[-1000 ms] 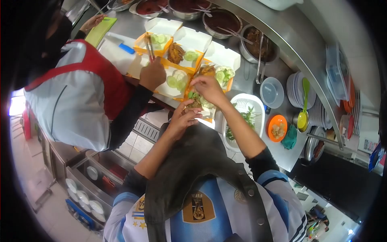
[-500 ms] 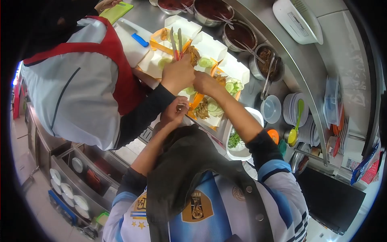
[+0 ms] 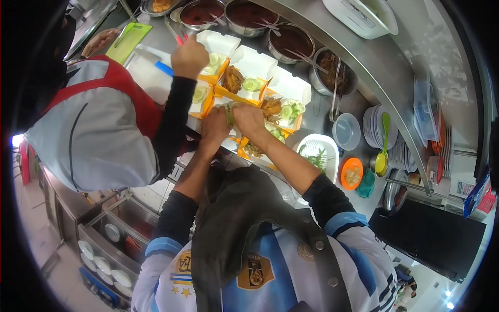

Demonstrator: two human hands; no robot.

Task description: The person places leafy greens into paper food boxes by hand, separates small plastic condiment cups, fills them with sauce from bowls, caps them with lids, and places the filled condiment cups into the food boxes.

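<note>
The steel table carried pots of red sauce beyond the orange-sided boxes before me. Chicken and cucumber already lay in several; the visible lids stood unclosed. My left hand and right hand were close together over the boxes, fingers curled near a green piece, though I couldn't tell whether they gripped it.

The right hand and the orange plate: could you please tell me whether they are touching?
Apart: the head view plainly shows the basket of greens between the right hand and the orange plate.
</note>
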